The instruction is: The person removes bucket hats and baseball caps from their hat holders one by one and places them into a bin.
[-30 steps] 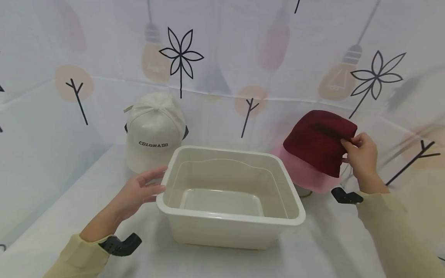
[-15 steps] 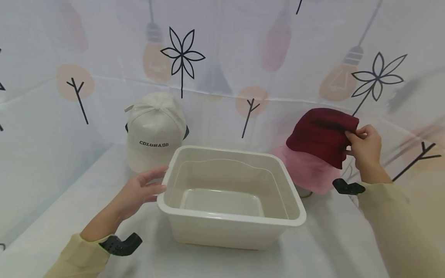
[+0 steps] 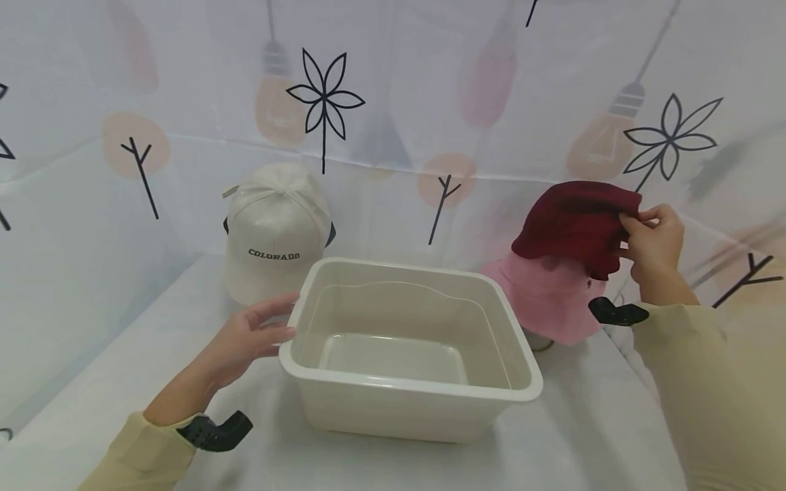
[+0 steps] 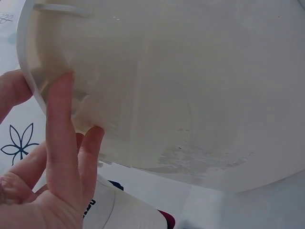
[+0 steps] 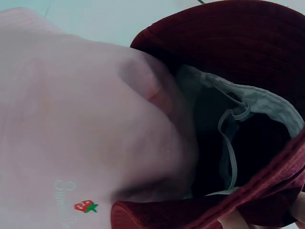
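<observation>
A makeshift, cloth-screened recording corner is being suggested: the white tabletop (image 3: 577, 436) is being walled in along its far and left edges by a printed cloth (image 3: 393, 136), and wrist cameras (image 3: 215, 433) are being worn. The wider room is being hidden.
</observation>
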Available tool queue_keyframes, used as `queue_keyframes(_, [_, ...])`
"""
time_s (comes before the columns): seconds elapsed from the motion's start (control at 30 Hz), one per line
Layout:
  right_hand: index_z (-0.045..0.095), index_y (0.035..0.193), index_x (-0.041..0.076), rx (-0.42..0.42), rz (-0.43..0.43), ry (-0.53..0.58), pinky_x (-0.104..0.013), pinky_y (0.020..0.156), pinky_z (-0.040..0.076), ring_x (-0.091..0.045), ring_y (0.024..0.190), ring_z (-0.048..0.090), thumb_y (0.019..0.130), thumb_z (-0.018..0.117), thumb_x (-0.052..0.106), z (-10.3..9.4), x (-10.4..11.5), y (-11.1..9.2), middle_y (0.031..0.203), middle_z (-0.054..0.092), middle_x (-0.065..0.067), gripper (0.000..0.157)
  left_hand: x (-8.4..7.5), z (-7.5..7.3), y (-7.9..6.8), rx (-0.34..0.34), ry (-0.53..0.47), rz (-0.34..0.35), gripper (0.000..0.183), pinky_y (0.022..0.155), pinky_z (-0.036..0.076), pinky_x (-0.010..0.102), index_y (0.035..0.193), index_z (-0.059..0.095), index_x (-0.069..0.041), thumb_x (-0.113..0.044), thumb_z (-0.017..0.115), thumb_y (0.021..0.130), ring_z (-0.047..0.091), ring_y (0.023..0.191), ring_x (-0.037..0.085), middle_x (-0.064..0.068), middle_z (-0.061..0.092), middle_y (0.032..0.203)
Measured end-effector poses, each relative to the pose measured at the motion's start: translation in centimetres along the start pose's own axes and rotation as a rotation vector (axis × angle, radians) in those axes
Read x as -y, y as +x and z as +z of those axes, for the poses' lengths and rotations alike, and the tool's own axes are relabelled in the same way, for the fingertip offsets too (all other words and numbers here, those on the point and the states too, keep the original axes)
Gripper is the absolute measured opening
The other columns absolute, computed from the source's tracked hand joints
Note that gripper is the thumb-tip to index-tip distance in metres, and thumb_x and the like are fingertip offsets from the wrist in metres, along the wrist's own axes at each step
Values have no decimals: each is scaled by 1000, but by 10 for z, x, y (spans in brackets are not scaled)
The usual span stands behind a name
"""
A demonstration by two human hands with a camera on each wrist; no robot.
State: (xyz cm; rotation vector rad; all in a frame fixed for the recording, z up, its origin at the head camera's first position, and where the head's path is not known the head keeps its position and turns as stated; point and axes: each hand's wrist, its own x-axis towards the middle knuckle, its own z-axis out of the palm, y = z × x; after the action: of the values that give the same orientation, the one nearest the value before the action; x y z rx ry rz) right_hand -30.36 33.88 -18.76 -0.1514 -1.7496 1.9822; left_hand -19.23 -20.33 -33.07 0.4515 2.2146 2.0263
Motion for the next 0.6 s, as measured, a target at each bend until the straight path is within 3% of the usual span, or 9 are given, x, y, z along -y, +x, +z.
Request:
queue_keyframes(0.2, [38,82,11,-39,-20,0,-26,34,47,-5,46,57,88,54,-2,3,10,2,64,55,5,22,-1,1,-1,-4,6,-3,63,87,47,47,143,32,-3,-12,63,88,44,122,37,21,34,143])
queue_keyframes(0.6, [40,81,10,-15,-103,163,-26,36,48,-9,50,60,87,53,-8,14,28,-2,70,60,0,23,-3,2,-1,-11,19,-17,64,88,46,48,143,33,-5,-14,63,88,39,125,40,19,33,144])
